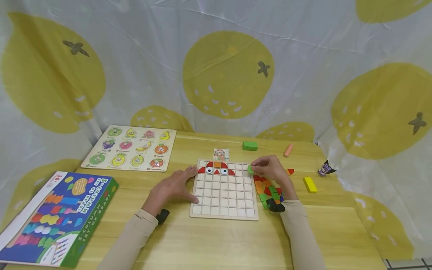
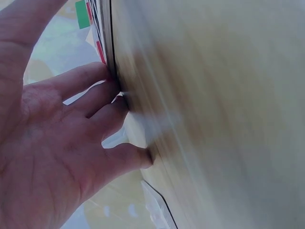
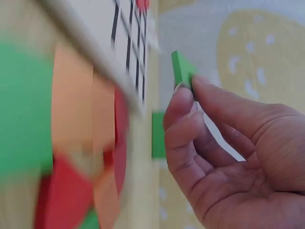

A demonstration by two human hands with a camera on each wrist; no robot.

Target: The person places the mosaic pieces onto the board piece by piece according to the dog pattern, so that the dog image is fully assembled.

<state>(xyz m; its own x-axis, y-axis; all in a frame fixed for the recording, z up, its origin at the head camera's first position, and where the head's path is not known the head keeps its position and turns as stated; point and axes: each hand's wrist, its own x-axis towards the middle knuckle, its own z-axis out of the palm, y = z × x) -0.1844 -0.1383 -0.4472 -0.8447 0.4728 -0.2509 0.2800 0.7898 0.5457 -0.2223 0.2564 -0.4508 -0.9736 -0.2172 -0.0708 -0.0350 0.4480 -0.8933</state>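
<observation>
A white grid board (image 1: 224, 193) lies on the wooden table, with red, orange and eye-printed tiles (image 1: 216, 168) set in its top rows. My left hand (image 1: 173, 188) rests at the board's left edge, thumb and fingers spread; in the left wrist view its fingertips touch down near that edge. Between thumb and fingers, my right hand (image 1: 272, 171) pinches a small green tile (image 3: 182, 69), held up by the board's upper right edge. Below the right hand is a pile of loose orange, red, green and blue tiles (image 1: 262, 186), partly hidden by the wrist.
Behind the board lies a small picture card (image 1: 221, 154). A green block (image 1: 250, 146), an orange stick (image 1: 288, 150), a yellow block (image 1: 310, 185) and a purple figurine (image 1: 326, 168) stand around the right side. To the left are a fruit puzzle board (image 1: 132, 149) and a toy box (image 1: 57, 221).
</observation>
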